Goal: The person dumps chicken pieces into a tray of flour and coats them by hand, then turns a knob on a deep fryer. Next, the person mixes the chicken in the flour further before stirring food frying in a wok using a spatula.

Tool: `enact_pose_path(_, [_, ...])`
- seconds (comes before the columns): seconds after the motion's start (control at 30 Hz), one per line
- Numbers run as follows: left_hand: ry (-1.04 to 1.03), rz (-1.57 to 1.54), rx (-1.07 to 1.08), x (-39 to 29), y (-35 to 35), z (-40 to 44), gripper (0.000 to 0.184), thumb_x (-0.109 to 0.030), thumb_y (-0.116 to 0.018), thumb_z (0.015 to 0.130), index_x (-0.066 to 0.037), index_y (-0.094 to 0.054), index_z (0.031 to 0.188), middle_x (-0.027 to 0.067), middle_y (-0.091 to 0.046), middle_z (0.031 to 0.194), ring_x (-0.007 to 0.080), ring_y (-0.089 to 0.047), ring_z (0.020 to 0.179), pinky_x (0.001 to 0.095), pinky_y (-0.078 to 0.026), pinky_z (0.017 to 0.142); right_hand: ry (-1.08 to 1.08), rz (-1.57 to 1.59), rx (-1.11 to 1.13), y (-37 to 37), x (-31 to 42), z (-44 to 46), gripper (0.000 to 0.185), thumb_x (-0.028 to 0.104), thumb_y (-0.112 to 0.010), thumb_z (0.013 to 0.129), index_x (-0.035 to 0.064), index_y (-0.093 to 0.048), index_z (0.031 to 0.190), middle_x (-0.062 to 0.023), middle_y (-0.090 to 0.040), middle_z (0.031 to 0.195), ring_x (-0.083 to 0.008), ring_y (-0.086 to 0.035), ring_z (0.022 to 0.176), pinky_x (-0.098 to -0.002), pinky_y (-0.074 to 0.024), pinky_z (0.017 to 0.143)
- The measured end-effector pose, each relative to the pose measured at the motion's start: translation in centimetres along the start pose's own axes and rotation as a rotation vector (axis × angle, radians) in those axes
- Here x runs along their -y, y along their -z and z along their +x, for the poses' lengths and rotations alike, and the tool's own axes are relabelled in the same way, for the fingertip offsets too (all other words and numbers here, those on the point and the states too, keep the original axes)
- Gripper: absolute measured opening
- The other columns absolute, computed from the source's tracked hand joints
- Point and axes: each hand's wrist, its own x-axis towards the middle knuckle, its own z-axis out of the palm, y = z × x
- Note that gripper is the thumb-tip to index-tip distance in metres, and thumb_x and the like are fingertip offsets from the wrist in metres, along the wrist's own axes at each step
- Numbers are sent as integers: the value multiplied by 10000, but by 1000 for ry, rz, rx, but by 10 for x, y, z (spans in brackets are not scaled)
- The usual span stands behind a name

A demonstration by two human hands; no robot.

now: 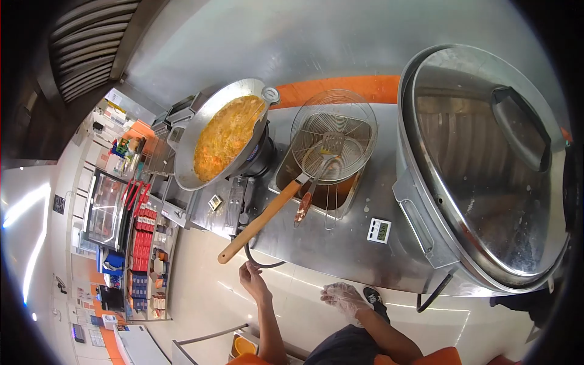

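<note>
My bare left hand (254, 281) is just past the counter's near edge, beside a black hose (266, 266). Its fingers are loosely bent and slightly apart, with no object visible in them. Further right, my right hand (342, 299) wears a clear plastic glove, its fingers loosely spread and holding nothing visible. Above my left hand, the wooden handle (258, 222) of a round wire strainer (365, 131) juts over the edge. The strainer rests across a rectangular metal container (283, 176), with a slotted turner (331, 145) lying on it.
A large wok (207, 109) of orange-yellow food sits on a burner (260, 157) to the left. A big lidded metal pot (474, 164) stands at right. Two white timers (379, 231) are on the steel counter (340, 255). Shelves with red boxes (143, 234) stand farther left.
</note>
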Motion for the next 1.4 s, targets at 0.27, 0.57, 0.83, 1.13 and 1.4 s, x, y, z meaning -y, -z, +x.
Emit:
enact_pose_path(0.27, [-636,585,454,-111,-139,3,501,-352,-659,902,45,-558,1191,296,-632,1060,450,-637,941,470,-533,775,-11,-32,-36,-8,11,-4,283,113,-674,893,-12,-582,1130,-187,-651,1088,-309,-654,1006,-397,-524,945])
enact_pose_path(0.57, [-731,690,574,-118,-160,24,237,-190,-586,911,18,-573,1025,284,-647,981,473,-623,856,537,-512,765,31,-188,-186,-37,28,-20,210,88,-665,882,-11,-617,1061,-195,-673,1024,-330,-678,933,-445,-546,892])
enact_pose_path(0.83, [-753,583,587,-198,-31,10,248,-122,-561,935,22,-598,1133,219,-667,1046,407,-644,942,455,-519,804,53,-199,-173,-49,20,-12,182,46,-658,864,-12,-618,1032,-175,-673,987,-311,-675,926,-427,-545,899])
enact_pose_path(1.13, [-909,717,384,-298,125,140,187,-77,-565,894,-2,-691,1012,225,-680,877,404,-654,801,452,-527,727,130,-184,-211,-78,-18,22,127,6,-624,880,-12,-606,1004,-185,-653,1002,-317,-668,929,-447,-555,893])
enact_pose_path(1.4, [-867,1376,786,-345,134,296,265,-216,-550,908,1,-699,935,229,-680,862,402,-656,853,470,-512,790,275,-191,-285,-117,-51,61,96,39,-652,876,4,-624,960,-180,-671,985,-311,-682,899,-447,-571,857])
